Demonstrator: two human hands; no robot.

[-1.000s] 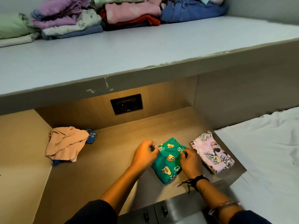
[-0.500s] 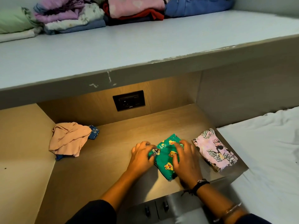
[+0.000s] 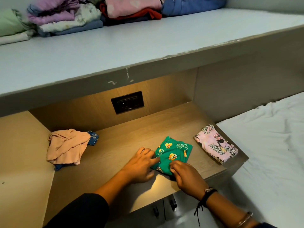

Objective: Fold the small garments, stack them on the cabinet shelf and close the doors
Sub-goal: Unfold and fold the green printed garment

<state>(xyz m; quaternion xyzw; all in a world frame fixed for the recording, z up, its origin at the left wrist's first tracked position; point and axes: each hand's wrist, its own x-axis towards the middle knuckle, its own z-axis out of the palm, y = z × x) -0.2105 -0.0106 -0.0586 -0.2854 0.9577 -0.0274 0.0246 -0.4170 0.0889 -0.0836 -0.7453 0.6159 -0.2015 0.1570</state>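
A small green garment with cartoon prints (image 3: 172, 152) lies on the wooden shelf (image 3: 125, 139) near its front edge. My left hand (image 3: 139, 165) pinches the garment's left edge. My right hand (image 3: 185, 175) grips its near corner. To the right, a folded pink cartoon-print garment (image 3: 215, 145) rests at the shelf's right end. At the left, a crumpled peach garment (image 3: 65, 145) lies over a blue one (image 3: 93, 137).
Above, a grey-blue ledge (image 3: 148, 43) carries piles of folded clothes (image 3: 98, 14) at the back. A black socket plate (image 3: 127, 102) sits in the shelf's back wall. A white bed sheet (image 3: 271, 145) is to the right. Cabinet door handles (image 3: 164, 208) show below the shelf.
Both hands have slid from pressing flat on the green garment to its near edge, where they now pinch it. The garment looks smaller and more folded. The view has tilted slightly.
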